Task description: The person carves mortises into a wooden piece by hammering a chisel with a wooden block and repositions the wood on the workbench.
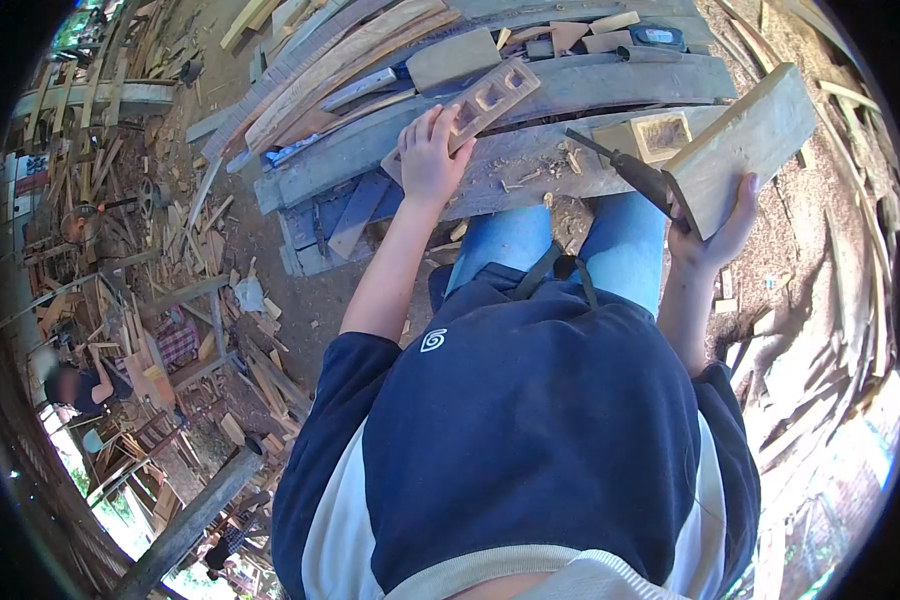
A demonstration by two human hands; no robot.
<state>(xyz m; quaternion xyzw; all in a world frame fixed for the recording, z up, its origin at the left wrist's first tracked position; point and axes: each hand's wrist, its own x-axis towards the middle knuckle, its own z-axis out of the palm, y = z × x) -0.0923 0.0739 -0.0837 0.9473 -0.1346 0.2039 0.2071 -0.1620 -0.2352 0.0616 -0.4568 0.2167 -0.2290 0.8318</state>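
My left hand (432, 158) is closed over the near end of a long wooden block (495, 97) with rectangular recesses cut in it. This block lies slanted across the plank bench (530, 150). In my right hand (715, 230) is a thick wooden board (755, 140), tilted up, with the thumb along its side. A chisel (638, 178) with a dark handle is in the same hand, its blade pointing left over the bench; the fingers on it are partly hidden. Beside the chisel sits a second recessed wooden block (662, 136). Wood chips (574, 160) are scattered between the hands.
Curved planks (340, 60) and offcuts (570, 38) lie at the back of the bench, near a blue-labelled object (660, 36). Scrap wood (210, 225) covers the ground on both sides. Another person (80, 388) is at far left among timber.
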